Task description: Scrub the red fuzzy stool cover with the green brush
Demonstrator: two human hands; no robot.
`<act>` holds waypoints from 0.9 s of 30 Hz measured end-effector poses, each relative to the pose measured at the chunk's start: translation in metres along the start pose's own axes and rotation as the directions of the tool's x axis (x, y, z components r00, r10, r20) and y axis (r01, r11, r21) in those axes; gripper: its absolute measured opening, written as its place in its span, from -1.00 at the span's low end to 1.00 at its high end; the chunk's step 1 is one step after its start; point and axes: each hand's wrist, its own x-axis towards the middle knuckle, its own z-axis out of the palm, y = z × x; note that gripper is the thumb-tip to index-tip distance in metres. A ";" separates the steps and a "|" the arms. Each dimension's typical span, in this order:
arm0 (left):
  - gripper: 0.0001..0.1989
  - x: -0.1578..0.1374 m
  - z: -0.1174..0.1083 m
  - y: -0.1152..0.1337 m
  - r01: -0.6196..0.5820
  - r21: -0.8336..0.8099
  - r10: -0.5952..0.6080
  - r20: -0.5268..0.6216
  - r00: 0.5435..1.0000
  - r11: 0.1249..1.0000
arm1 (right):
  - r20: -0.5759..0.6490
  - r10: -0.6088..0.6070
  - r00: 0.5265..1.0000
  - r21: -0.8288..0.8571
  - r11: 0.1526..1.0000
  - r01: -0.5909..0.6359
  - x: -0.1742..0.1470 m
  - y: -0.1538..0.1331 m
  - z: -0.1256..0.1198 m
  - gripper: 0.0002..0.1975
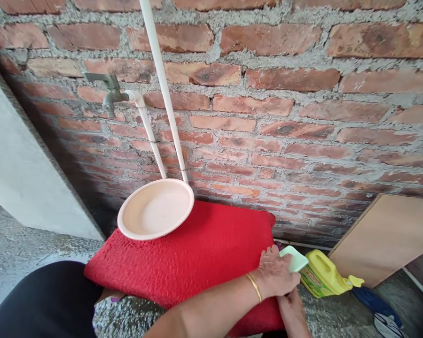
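Gripping a green dish (296,261) just beside the red cloth (211,249), the left hand (278,272) is curling round one end; the right hand (293,306) is concealing any hold. Likely light, stiff and slick, the dish is inviting rim grips.

A red brick wall (292,80) stands behind a round, pale-pink plastic basin (162,211). Above the basin and leftward juts a grey plastic tap (114,95); behind the basin rises a slim white pipe (165,87). Well to the basin's right are a yellow plastic jug (322,274) and a flat tan board (391,234).
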 end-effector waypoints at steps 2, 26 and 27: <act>-0.33 -0.015 -0.010 -0.010 0.009 -0.002 -0.009 -0.035 0.999 1.000 | 0.034 0.017 0.999 -0.003 1.000 -0.017 0.000 -0.002 -0.001 -0.25; -0.33 -0.054 -0.003 -0.021 -0.022 0.028 0.023 -0.048 0.999 0.999 | -0.135 0.250 0.959 0.333 0.923 -0.193 0.003 0.005 -0.003 -0.21; -0.33 -0.059 -0.006 -0.027 -0.021 0.010 0.021 -0.056 0.998 1.000 | -0.129 0.250 0.960 0.343 0.919 -0.193 0.003 0.005 -0.003 -0.21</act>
